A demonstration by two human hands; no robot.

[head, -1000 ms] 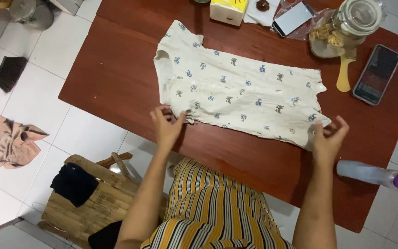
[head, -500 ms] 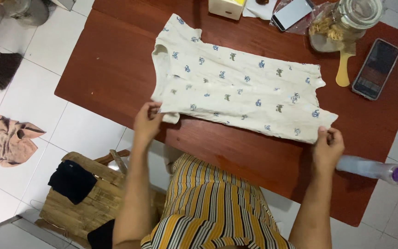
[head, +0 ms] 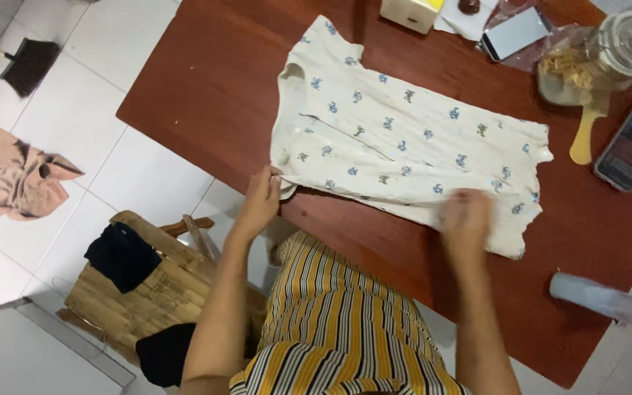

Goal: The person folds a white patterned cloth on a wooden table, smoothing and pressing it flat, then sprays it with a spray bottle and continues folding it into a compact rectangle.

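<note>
A reddish-brown wooden table [head: 206, 95] carries a cream printed cotton garment [head: 404, 139] (spread flat), two phones, a glass jar [head: 627, 44], a spray bottle [head: 608, 300].

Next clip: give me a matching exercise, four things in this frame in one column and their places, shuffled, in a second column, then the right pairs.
Things:
1. left hand
2. right hand
3. spray bottle
4. glass jar

Places:
A. far right corner of the table
B. flat on the near hem of the patterned garment
C. lying at the near right table edge
D. at the near left corner of the garment

Pairs: 1-D, 2-B, 3-C, 4-A
</note>
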